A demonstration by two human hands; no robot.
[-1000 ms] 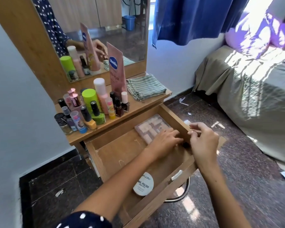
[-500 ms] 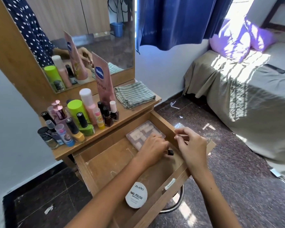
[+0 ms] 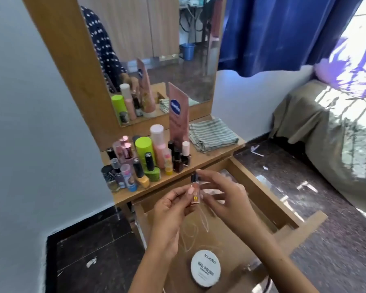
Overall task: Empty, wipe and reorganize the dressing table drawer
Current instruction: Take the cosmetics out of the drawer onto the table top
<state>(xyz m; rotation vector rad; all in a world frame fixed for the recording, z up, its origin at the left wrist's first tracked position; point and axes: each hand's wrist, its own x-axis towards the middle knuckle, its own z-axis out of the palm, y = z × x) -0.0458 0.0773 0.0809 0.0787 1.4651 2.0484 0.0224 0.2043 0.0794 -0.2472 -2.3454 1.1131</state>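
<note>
— Two hands on one item?
— Yes. My left hand (image 3: pixel 169 210) and my right hand (image 3: pixel 222 199) both hold a small clear bottle (image 3: pixel 195 192), upright, dark cap up, orange-pink liquid inside. Left thumb and fingers pinch its lower half; right fingertips (image 3: pixel 201 173) close on the cap end. Label is too blurred to read.
— Where's the drawer?
— Right under the grip. The drawer (image 3: pixel 260 199) is pulled out, wooden floor mostly bare with pale scribble marks. Below my wrists, nearer me, a round white tin (image 3: pixel 205 268) marked nail polish lies flat on the drawer floor. Something pale lies in the back of the drawer behind my right hand, mostly hidden, can't tell what.
— And beyond the grip?
— The tabletop (image 3: pixel 211 156). Just past my left hand, a tight cluster of nail polish bottles (image 3: pixel 144 176) and small jars. Behind them a lime green can (image 3: pixel 144 148), a pink bottle with a white cap (image 3: pixel 157 140), and a tall pink Vaseline tube (image 3: pixel 178 115) standing on its cap. Off to the right of the grip, a folded striped cloth (image 3: pixel 212 134) lies on the tabletop. The mirror (image 3: pixel 167 39) stands behind it all.
</note>
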